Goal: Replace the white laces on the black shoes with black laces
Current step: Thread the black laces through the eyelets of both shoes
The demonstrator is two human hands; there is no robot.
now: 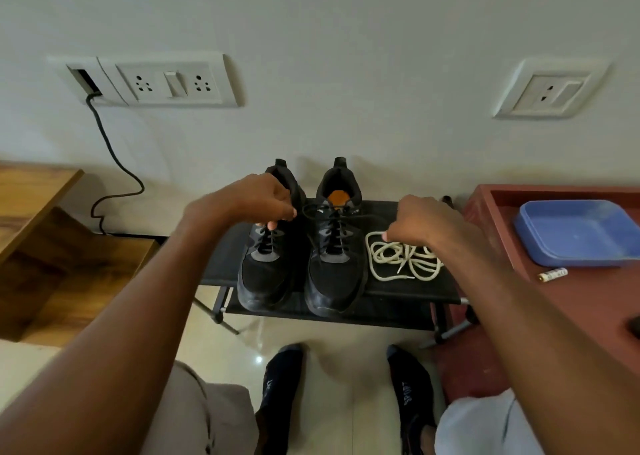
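plain off-white wall with a double socket plate, black cable hanging below it, wooden shelf further down left, glossy tile floor underneath

A low black rack stands on the shiny floor by the wall. On its top sit two black shoes side by side. A loose pile of white laces lies just beside the right-hand one.

Black-laced black shoes upright beside loose white laces.
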